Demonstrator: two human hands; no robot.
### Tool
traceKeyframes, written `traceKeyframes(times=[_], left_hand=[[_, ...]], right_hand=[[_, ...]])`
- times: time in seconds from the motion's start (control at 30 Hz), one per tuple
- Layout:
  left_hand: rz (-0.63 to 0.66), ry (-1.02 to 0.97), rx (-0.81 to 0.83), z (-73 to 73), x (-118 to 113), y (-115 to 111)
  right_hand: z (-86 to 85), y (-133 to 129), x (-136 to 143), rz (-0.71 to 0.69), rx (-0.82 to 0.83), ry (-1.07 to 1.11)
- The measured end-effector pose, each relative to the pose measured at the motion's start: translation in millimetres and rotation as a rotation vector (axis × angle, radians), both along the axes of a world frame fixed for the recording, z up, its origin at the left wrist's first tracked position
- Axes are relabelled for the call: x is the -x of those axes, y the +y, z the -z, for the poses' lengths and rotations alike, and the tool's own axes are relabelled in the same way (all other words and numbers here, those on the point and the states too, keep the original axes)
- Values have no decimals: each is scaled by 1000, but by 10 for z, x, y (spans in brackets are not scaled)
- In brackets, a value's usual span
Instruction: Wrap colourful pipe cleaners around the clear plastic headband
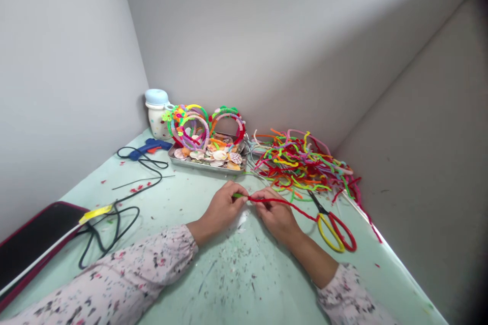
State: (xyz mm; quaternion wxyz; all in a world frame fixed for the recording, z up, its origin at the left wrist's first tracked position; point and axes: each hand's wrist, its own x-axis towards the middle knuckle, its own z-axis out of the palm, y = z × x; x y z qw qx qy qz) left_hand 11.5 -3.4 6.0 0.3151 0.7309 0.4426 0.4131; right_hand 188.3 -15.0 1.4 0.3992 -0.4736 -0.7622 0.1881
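Near the middle of the pale green table, my left hand pinches a short green piece. Close beside it, my right hand is closed on a red pipe cleaner, whose loose end trails right to the scissors. Between my fingertips the green and red pieces meet; how they join is too small to tell. The scissors, with one yellow and one red handle, lie right of my right hand. Behind my hands, a metal tray holds shells and several colourful headbands.
A pile of coloured pipe cleaners lies at the back right. A lidded cup and a blue glue gun stand and lie at the back left. A black cord and a dark red-edged object are at the left.
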Motion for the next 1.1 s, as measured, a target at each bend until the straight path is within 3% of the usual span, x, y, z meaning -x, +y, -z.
traceKeyframes(times=[0.37, 1.1], left_hand=[[8, -10, 30, 15, -5, 12], [-4, -14, 25, 16, -12, 20]], right_hand=[[39, 7, 7, 116, 39, -45], [98, 35, -23, 64, 68, 16]])
